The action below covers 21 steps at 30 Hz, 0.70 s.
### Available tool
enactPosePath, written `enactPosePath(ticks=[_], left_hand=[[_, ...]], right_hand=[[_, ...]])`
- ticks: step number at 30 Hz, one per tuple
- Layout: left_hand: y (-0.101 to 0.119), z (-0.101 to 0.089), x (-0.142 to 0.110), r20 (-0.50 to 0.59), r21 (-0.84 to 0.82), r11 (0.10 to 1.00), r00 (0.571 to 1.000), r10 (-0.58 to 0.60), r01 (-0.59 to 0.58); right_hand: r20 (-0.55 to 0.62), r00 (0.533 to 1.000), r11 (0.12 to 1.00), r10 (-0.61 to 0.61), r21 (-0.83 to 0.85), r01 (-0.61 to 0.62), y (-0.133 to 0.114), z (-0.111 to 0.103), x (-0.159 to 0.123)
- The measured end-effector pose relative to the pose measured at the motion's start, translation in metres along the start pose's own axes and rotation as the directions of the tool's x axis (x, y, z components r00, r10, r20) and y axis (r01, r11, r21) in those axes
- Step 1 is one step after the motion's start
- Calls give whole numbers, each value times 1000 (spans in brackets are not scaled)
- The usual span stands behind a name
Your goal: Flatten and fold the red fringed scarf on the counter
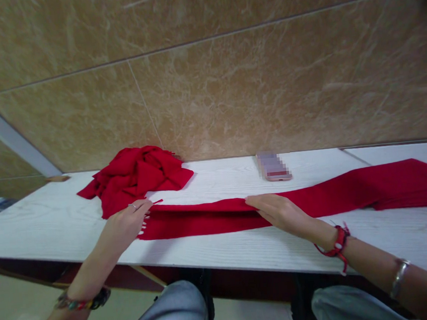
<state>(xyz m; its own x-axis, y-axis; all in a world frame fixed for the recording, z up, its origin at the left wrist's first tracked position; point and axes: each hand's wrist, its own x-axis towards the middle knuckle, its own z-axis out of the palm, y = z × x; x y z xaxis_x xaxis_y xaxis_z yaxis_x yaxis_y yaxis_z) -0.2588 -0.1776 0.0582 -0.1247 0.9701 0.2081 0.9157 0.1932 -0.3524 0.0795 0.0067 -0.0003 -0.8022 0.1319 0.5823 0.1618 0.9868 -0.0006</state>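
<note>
Running L-R, the white counter (221,251) carries a long red scarf (329,197), its long axis parallel to the front edge, fringed end at L, other end out of view at R. Behind that fringed end sits a crumpled red cloth (140,176). L hand (125,225) is nearest the fringe, fingers pinched on the far corner; R hand (278,211) is approx. midway along, fingers closed on the far edge. Phone (270,167) lies beyond, screen pixelated; no legible brand/txt.
</note>
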Motion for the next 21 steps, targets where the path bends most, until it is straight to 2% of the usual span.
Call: enactPosePath(ticks=[2,6,9,13,15,17,18,19,21], left_hand=[[2,1,-6,48,-68,997,999,25,-22],[9,22,-21,205,-198,979,975,86,-45],[6,29,-21,256,-219,975,962,97,-40],[-3,12,-7,332,-264,958,922,197,-110],[1,-3,5,386,-254,963,903,188,-92],[17,-17,24,398,-202,978,907,138,-60],[31,-23,34,356,-180,982,926,125,-63],[46,-26,45,289,-192,974,941,175,-122],[82,-28,66,165,-256,929,935,315,-268]], right_hand=[[28,999,999,-21,31,20,1,-2,-2],[204,971,992,-127,44,121,2,0,-9],[261,958,993,-115,30,111,2,1,-10],[289,953,994,-89,81,68,-1,-3,-7],[318,945,991,-81,125,43,-3,-6,-5],[357,931,986,-76,168,16,-4,-9,-2],[375,925,984,-66,180,-3,-5,-9,-1],[390,920,983,-43,179,-30,-6,-10,0],[407,912,984,48,137,-112,-8,-9,3]])
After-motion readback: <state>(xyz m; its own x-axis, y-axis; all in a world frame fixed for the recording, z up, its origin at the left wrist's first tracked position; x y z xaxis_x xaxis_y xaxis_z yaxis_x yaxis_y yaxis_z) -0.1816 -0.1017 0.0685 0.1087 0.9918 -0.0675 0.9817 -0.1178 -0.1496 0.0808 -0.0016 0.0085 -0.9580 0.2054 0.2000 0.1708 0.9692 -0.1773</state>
